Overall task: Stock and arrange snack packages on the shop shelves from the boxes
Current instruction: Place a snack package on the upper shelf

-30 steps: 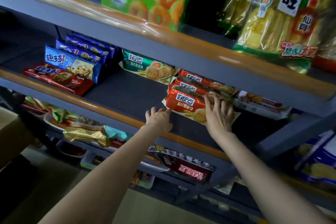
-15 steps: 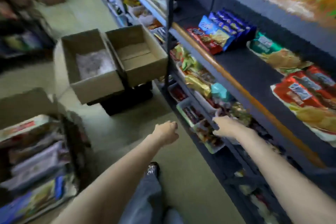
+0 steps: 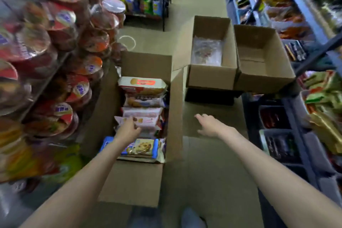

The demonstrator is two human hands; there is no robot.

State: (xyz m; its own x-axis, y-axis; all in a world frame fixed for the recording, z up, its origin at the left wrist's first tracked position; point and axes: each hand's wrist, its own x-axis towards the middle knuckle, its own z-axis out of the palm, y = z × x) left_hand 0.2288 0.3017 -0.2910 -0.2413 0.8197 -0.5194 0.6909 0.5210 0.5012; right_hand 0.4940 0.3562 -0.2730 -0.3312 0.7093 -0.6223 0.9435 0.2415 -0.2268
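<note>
An open cardboard box [image 3: 174, 109] stands on the floor in the aisle, filled with a row of snack packs. A white and red pack [image 3: 142, 85] lies at its far end, a pink pack [image 3: 149, 121] in the middle and a blue cookie pack [image 3: 142, 146] nearest me. My left hand [image 3: 127, 130] reaches into the box, its fingers lying on the pink pack's left end and the thumb spread out. My right hand [image 3: 209, 125] hovers open, holding nothing, just right of the box's side flap.
Two more cardboard boxes sit ahead on a black crate [image 3: 209, 96]: one [image 3: 211, 78] holds clear plastic wrap, the other [image 3: 264, 82] holds nothing. Stocked shelves [image 3: 305, 13] line the right side. Stacked noodle bowls [image 3: 61, 24] crowd the left. My shoe [image 3: 192, 218] shows below.
I turned away from the shelf of biscuit packs to the floor boxes. Both hands left the shelf; my left hand dropped onto the pink pack in the box.
</note>
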